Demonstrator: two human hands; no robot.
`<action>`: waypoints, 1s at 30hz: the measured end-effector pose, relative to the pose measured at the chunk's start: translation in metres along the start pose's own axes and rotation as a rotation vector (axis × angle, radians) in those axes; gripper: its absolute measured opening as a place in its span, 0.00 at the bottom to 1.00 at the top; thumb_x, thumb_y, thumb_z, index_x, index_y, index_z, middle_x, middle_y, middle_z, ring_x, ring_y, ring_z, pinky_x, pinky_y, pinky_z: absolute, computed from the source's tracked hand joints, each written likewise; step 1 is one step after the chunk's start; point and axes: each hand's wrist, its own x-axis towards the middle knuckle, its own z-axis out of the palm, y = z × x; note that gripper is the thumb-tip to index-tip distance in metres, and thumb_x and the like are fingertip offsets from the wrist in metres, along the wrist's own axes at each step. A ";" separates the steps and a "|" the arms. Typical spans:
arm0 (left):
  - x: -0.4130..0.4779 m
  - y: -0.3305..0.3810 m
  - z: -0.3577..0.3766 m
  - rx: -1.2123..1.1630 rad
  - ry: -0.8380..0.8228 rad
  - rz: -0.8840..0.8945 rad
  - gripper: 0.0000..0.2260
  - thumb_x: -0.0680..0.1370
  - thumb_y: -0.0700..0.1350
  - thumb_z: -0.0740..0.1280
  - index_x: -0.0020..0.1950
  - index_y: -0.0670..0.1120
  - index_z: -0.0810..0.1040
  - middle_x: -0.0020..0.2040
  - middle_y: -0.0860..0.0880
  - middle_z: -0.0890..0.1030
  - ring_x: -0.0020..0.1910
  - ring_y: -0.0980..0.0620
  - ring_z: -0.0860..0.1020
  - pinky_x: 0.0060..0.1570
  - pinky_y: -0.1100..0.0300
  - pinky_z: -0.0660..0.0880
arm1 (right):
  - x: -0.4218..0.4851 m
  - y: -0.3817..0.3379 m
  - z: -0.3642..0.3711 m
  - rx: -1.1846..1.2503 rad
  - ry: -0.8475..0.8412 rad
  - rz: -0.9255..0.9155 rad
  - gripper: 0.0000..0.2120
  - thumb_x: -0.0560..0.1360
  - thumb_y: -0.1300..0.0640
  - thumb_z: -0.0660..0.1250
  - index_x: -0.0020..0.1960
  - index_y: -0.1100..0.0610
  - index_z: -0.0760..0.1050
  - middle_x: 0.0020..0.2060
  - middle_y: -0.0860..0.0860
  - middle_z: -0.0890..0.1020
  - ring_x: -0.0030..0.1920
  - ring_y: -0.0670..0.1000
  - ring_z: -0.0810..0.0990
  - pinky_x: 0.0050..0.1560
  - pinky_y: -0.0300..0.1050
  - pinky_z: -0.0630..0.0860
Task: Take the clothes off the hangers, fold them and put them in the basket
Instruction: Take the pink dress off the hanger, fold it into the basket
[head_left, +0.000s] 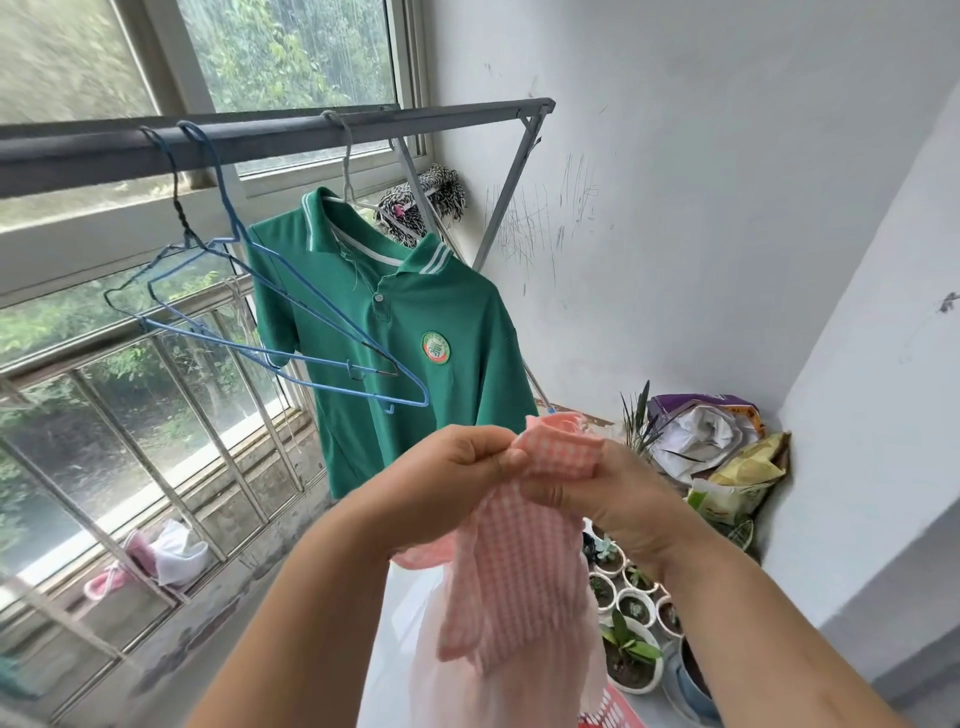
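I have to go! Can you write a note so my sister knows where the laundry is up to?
Left hand and right hand both pinch the top of the pink checked garment, off its hanger, mid-fold.
Two wire hangers hang bare on the rail.
Left to do: finish folding, put it in the red basket below the hands, then take down the green polo shirt, on its hanger.

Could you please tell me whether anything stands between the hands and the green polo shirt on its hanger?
Yes: two empty wire hangers hang from the rail, overlapping the left part of the green polo shirt in this view. The left hand and right hand both grip the pink checked garment.
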 end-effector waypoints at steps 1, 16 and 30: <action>-0.001 0.000 0.001 0.023 0.014 0.012 0.19 0.75 0.60 0.64 0.50 0.45 0.80 0.47 0.36 0.81 0.43 0.48 0.77 0.56 0.39 0.76 | 0.000 -0.002 0.002 -0.010 0.022 -0.027 0.21 0.64 0.54 0.79 0.56 0.55 0.83 0.50 0.55 0.86 0.54 0.52 0.83 0.57 0.44 0.79; 0.000 -0.027 -0.016 0.148 0.244 -0.094 0.02 0.73 0.47 0.75 0.43 0.53 0.84 0.40 0.54 0.85 0.43 0.54 0.83 0.50 0.56 0.78 | 0.003 -0.006 -0.015 0.150 0.323 0.014 0.15 0.64 0.56 0.76 0.50 0.59 0.84 0.46 0.52 0.87 0.47 0.48 0.85 0.42 0.33 0.77; -0.002 -0.015 -0.031 -0.244 0.006 0.025 0.17 0.70 0.44 0.78 0.56 0.43 0.80 0.49 0.44 0.85 0.49 0.47 0.83 0.54 0.54 0.78 | 0.001 -0.040 -0.028 0.311 0.378 -0.069 0.08 0.61 0.57 0.75 0.41 0.54 0.86 0.41 0.50 0.87 0.43 0.47 0.85 0.44 0.41 0.79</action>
